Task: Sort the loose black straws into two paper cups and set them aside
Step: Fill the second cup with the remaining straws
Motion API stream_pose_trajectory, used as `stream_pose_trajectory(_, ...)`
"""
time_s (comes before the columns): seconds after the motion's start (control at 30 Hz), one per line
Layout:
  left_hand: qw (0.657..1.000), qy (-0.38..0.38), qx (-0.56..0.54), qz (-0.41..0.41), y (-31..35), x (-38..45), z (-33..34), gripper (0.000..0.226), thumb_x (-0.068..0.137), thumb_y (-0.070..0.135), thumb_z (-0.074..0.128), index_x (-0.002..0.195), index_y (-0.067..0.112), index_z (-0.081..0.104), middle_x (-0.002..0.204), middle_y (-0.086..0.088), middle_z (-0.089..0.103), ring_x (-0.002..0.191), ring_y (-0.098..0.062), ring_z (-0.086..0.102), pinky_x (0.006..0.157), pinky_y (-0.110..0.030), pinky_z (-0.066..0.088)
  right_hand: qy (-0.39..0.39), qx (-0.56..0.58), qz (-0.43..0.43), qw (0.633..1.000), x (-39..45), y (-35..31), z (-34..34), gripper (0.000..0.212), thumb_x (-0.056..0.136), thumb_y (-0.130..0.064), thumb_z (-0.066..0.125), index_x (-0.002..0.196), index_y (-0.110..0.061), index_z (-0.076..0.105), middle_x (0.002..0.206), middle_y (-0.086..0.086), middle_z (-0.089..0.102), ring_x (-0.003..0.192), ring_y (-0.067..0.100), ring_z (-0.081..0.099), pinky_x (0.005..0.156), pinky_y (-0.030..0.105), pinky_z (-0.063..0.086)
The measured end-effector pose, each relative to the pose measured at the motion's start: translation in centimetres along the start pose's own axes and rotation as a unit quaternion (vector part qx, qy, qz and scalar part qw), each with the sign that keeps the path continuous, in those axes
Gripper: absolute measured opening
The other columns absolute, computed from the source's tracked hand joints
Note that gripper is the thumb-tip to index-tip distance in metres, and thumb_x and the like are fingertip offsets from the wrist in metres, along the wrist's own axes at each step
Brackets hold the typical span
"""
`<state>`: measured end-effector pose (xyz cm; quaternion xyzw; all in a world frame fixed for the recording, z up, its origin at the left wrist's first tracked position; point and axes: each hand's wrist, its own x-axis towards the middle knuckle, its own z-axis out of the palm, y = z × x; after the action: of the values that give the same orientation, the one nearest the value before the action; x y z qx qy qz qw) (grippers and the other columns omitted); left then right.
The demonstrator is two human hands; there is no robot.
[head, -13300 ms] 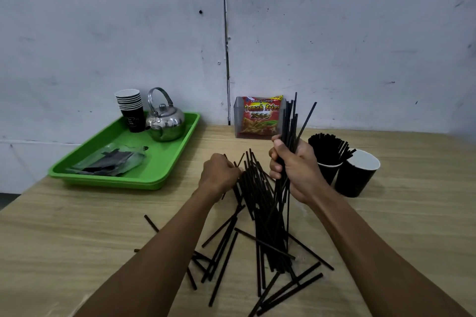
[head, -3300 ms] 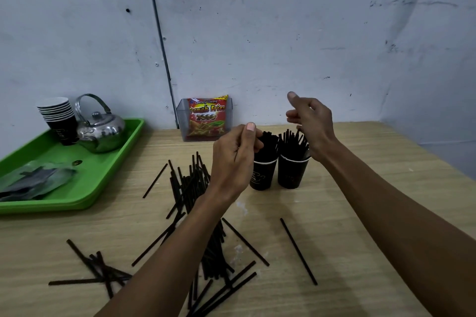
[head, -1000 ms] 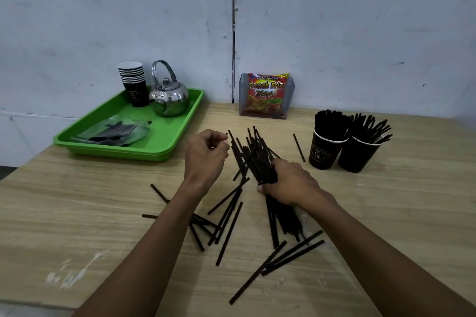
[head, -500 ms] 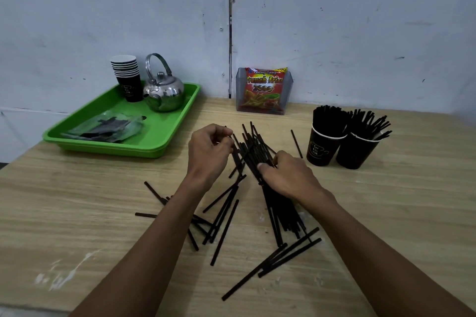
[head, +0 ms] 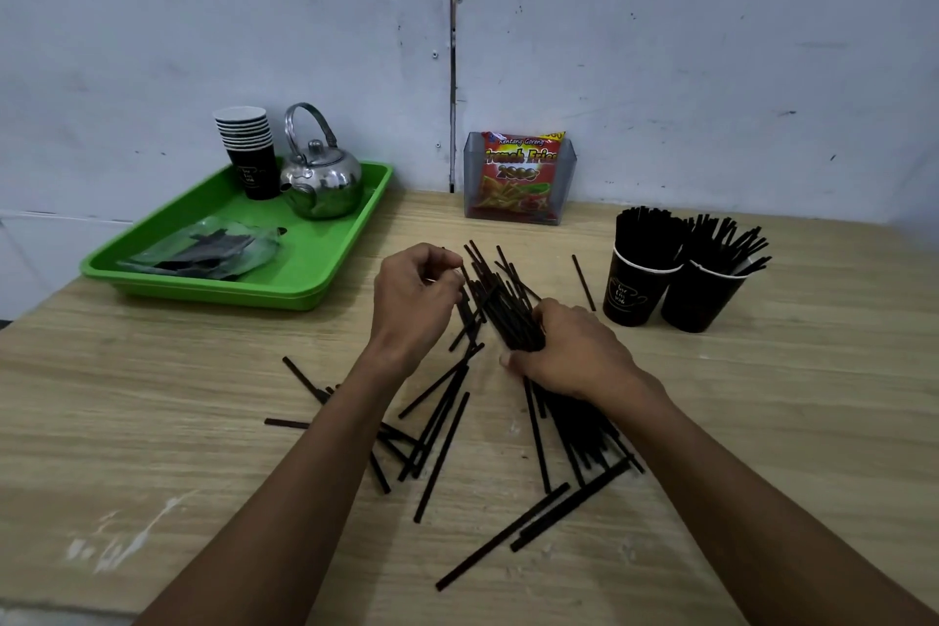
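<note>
2 paper cups point(head: 670, 290) stand packed with black straws; right hand point(head: 574, 351) fingers grip a straw bundle point(head: 503, 305), left hand point(head: 414, 297) fingers curled, contents unclear.

Modest drinks stall or café corner: stacked paper cups point(head: 247, 145), kettle point(head: 321, 178), snack packet point(head: 519, 175).

The right hand point(head: 569, 351) covered the middle of the bundle of straws point(head: 500, 302), so its grip there could not be seen. The left hand point(head: 414, 300) hid its own fingertips. Both forearms were cut off by the lower edge. The small print on the near cup point(head: 632, 292) was unreadable.
</note>
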<state>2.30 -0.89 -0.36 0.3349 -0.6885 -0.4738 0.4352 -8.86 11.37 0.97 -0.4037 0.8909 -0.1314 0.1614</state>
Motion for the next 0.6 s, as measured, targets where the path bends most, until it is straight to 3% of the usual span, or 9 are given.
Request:
stream_pose_trajectory(0.1, 1.000, -0.002, 0.004, 0.000, 0.0, 0.0, 0.2, 0.023, 0.083, 0.001, 0.061, 0.080, 0.023, 0.066, 0.081, -0.011, 0.072, 0.068, -0.015, 0.069, 0.054, -0.021, 0.047, -0.006, -0.036, 0.023, 0.999, -0.3, -0.6, 0.0, 0.070, 0.077, -0.046, 0.077, 0.133, -0.021, 0.042, 0.131, 0.011, 0.045, 0.121, 0.032, 0.048, 0.094, 0.041, 0.048)
stream_pose_trajectory(0.3, 1.000, -0.003, 0.002, -0.002, 0.0, 0.1, -0.2, 0.024, 0.084, 0.001, 0.061, 0.081, 0.024, 0.067, 0.083, -0.008, 0.073, 0.069, -0.013, 0.069, 0.055, -0.020, 0.046, 0.009, -0.033, 0.028, 0.999, 0.0, -1.0, -0.5, 0.042, 0.089, -0.005, 0.058, 0.128, -0.013, 0.045, 0.128, 0.014, 0.049, 0.115, 0.032, 0.052, 0.087, 0.037, 0.047)
stream_pose_trajectory(0.43, 1.000, -0.005, 0.000, -0.002, 0.1, 0.3, 0.0, 0.023, 0.083, 0.001, 0.060, 0.080, 0.023, 0.066, 0.081, -0.007, 0.072, 0.066, -0.009, 0.068, 0.053, -0.018, 0.046, 0.013, -0.026, 0.033, 0.999, 0.7, -0.8, -0.8, 0.040, 0.087, 0.001, 0.052, 0.125, -0.009, 0.044, 0.126, 0.016, 0.050, 0.112, 0.033, 0.053, 0.081, 0.038, 0.045)
stream_pose_trajectory(0.6, 1.000, -0.011, 0.004, 0.004, 0.2, 0.4, 0.7, 0.024, 0.083, 0.002, 0.060, 0.078, 0.024, 0.066, 0.081, -0.009, 0.072, 0.072, -0.020, 0.069, 0.055, -0.022, 0.047, -0.014, -0.024, 0.048, 0.998, 1.7, -0.8, -0.7, 0.056, 0.087, 0.002, 0.054, 0.138, -0.006, 0.033, 0.133, 0.021, 0.047, 0.118, 0.036, 0.051, 0.091, 0.042, 0.048)
